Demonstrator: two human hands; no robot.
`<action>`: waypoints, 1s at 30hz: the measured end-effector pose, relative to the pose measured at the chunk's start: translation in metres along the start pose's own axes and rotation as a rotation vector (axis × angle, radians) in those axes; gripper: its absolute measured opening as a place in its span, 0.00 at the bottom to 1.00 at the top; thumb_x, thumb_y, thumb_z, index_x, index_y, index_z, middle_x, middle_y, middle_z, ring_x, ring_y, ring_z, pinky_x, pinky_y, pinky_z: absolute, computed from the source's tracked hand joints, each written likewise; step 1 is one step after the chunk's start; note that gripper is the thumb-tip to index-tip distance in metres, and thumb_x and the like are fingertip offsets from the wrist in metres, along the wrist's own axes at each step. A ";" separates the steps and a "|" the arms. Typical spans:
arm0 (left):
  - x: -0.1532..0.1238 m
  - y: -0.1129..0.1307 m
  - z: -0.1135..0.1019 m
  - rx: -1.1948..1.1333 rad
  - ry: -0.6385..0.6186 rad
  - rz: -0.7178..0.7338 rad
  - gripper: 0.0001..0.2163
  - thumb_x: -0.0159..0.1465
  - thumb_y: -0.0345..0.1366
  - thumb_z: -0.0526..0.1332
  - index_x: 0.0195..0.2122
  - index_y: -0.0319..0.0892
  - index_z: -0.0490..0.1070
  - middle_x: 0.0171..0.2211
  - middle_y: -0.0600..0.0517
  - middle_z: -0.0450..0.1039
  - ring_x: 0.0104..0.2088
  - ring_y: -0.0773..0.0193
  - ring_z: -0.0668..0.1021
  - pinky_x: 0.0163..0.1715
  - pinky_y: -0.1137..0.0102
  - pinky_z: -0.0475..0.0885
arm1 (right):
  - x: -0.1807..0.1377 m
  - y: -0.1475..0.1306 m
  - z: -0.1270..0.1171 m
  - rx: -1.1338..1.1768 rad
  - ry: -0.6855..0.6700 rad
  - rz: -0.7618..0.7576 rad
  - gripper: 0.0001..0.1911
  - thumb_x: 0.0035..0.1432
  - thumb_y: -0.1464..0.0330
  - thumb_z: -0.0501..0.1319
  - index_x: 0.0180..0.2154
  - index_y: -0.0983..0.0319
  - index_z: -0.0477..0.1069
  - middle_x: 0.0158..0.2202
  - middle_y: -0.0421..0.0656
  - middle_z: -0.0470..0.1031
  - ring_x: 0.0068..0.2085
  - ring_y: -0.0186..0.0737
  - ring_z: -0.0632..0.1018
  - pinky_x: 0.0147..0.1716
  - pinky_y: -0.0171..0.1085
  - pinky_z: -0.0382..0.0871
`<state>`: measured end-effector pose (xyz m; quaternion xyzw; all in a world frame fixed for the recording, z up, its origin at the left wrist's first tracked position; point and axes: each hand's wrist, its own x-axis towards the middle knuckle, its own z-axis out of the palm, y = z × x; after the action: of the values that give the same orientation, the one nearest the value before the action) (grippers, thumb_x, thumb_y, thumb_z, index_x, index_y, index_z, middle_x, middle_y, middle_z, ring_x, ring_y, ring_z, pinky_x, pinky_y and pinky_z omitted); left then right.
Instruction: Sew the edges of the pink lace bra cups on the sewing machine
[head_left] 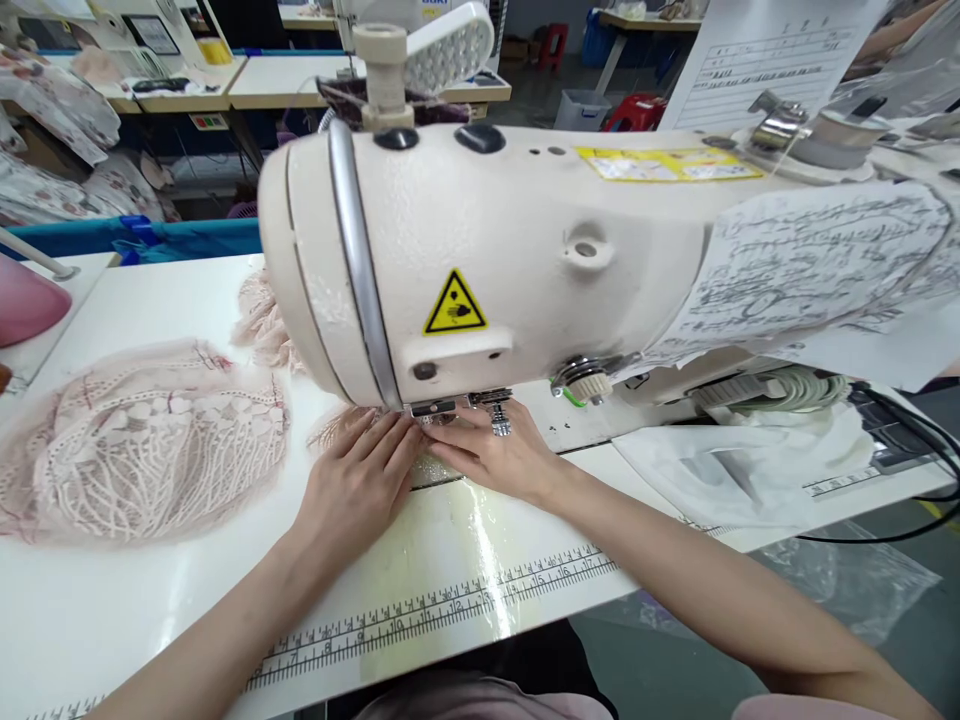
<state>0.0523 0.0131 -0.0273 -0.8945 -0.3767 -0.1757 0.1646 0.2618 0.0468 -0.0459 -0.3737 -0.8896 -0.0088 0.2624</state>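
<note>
From my remote seat I see the left hand point(364, 460) lying palm down, fingers stretched out close together, with pale pink cloth point(328, 430) showing just beside its fingertips under the sewing machine's head point(322, 270). The right hand point(506, 452) touches or nearly touches it; its fingertips are hidden by the machine, so I can't tell whether they grip anything. Left of both, I see a lace piece point(161, 455) spread on the white table point(112, 610) and a bunched pink cloth point(266, 325) behind. White fabric point(675, 465) lies right.
</note>
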 end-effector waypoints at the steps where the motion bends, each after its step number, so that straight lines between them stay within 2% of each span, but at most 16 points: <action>1: -0.001 -0.001 0.000 0.006 0.005 -0.001 0.14 0.66 0.30 0.55 0.51 0.33 0.72 0.50 0.42 0.76 0.49 0.53 0.79 0.51 0.57 0.74 | 0.000 -0.001 -0.001 0.031 -0.021 0.004 0.14 0.66 0.59 0.56 0.47 0.54 0.75 0.46 0.41 0.78 0.43 0.39 0.78 0.37 0.39 0.68; 5: -0.003 -0.005 0.002 -0.015 0.004 -0.014 0.15 0.66 0.30 0.54 0.52 0.31 0.71 0.50 0.40 0.75 0.49 0.52 0.79 0.51 0.58 0.75 | 0.004 -0.003 -0.003 0.136 -0.107 0.027 0.15 0.65 0.58 0.55 0.48 0.52 0.75 0.48 0.41 0.78 0.46 0.41 0.78 0.38 0.41 0.69; 9: -0.004 -0.008 0.003 -0.053 -0.016 -0.045 0.16 0.66 0.30 0.53 0.52 0.32 0.71 0.51 0.39 0.75 0.49 0.51 0.79 0.50 0.57 0.76 | 0.005 -0.005 -0.005 0.134 -0.166 0.056 0.16 0.66 0.57 0.54 0.51 0.51 0.73 0.48 0.42 0.78 0.48 0.44 0.77 0.37 0.42 0.69; 15: -0.001 -0.007 0.003 -0.020 -0.043 -0.055 0.16 0.66 0.30 0.52 0.52 0.31 0.71 0.50 0.40 0.75 0.48 0.52 0.79 0.49 0.57 0.77 | 0.004 -0.007 -0.003 0.084 -0.156 0.058 0.19 0.68 0.57 0.51 0.56 0.50 0.68 0.49 0.44 0.77 0.50 0.44 0.76 0.43 0.46 0.69; 21: 0.000 -0.007 0.004 -0.002 -0.033 -0.057 0.17 0.67 0.31 0.51 0.52 0.30 0.71 0.49 0.39 0.76 0.47 0.50 0.80 0.47 0.55 0.77 | 0.003 -0.006 0.002 -0.012 -0.154 0.054 0.21 0.69 0.56 0.47 0.57 0.51 0.67 0.53 0.45 0.75 0.52 0.45 0.75 0.46 0.49 0.68; 26: -0.001 -0.006 0.003 0.025 -0.048 -0.053 0.17 0.67 0.31 0.51 0.53 0.29 0.71 0.49 0.40 0.76 0.47 0.49 0.80 0.47 0.55 0.77 | 0.002 -0.006 0.003 -0.072 -0.182 0.044 0.22 0.69 0.55 0.45 0.58 0.51 0.65 0.55 0.46 0.73 0.51 0.45 0.76 0.47 0.49 0.67; 30: -0.002 -0.005 0.003 0.056 -0.035 -0.047 0.17 0.67 0.30 0.51 0.53 0.29 0.71 0.50 0.41 0.76 0.47 0.50 0.80 0.46 0.57 0.78 | 0.001 -0.009 0.004 -0.131 -0.147 0.061 0.22 0.69 0.56 0.46 0.59 0.51 0.65 0.55 0.46 0.74 0.48 0.45 0.77 0.46 0.49 0.66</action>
<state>0.0476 0.0168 -0.0299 -0.8835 -0.4051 -0.1530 0.1786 0.2534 0.0420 -0.0477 -0.4166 -0.8922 -0.0316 0.1713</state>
